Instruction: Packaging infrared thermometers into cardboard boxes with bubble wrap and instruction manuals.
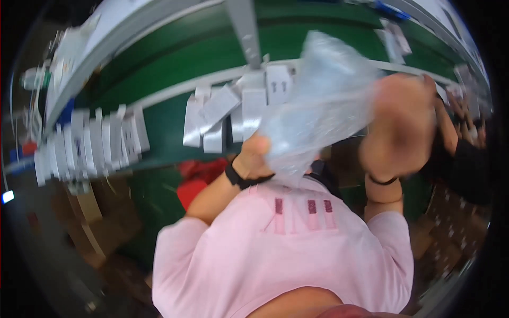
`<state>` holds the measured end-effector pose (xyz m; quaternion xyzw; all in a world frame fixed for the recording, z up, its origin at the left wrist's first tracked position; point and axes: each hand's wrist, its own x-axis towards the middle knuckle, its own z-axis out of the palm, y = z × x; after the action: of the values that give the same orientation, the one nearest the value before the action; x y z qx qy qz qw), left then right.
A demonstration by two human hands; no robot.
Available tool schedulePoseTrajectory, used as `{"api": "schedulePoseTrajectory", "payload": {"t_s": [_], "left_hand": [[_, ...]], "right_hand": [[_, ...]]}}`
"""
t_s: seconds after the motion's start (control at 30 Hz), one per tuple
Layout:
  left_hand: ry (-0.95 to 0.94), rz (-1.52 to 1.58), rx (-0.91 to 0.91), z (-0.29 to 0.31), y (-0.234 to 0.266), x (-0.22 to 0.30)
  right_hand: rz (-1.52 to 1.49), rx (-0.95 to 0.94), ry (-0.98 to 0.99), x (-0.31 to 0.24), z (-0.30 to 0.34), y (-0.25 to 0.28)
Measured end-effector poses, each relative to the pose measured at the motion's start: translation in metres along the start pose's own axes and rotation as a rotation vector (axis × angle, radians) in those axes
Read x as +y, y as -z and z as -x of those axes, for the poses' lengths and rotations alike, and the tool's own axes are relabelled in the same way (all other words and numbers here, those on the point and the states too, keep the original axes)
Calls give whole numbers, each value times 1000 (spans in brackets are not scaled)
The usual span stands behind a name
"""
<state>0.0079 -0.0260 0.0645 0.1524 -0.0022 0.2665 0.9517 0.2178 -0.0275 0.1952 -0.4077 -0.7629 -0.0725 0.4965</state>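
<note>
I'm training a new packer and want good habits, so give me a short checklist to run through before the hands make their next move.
1. Left hand has a grip on the plastic: ok, it appears to hold the lower left edge.
2. Right hand has a grip on the plastic: cannot tell, the hand is badly blurred.
3. Plastic has something inside: cannot tell, blur and glare hide it.
4. Middle boxes are squared up: not ok, one lies slanted over others.
5. Left boxes are lined up: ok, they form a row.
6. Co-worker's arm is clear of the plastic: ok, it is farther right.
</note>
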Motion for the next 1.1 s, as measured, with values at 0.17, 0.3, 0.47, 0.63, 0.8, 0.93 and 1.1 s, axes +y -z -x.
{"api": "schedulePoseTrajectory", "payload": {"t_s": [0.17, 0.3, 0.47, 0.63, 0.8, 0.93, 1.1], "left_hand": [[-2, 90, 112, -1, -1, -17], [111, 212, 181, -3, 2, -29], [-32, -2009, 759, 31, 44, 72], [99, -2444, 854, 40, 142, 117], [52, -2146, 625, 59, 114, 133], [-385, -2176, 604, 111, 14, 126], [-455, -2203, 624, 162, 7, 139]], "right_hand": [[-1540, 197, -847, 37, 67, -27], [-2187, -245, -551, 57, 79, -103], [-1954, 0, -1207, 59, 81, -96], [-1200, -428, -1563, 54, 99, -88], [-1293, -610, -1551, 15, 101, -84], [-1338, -630, -1639, 11, 100, -88], [-1481, -425, -1563, 8, 139, -138]]}}
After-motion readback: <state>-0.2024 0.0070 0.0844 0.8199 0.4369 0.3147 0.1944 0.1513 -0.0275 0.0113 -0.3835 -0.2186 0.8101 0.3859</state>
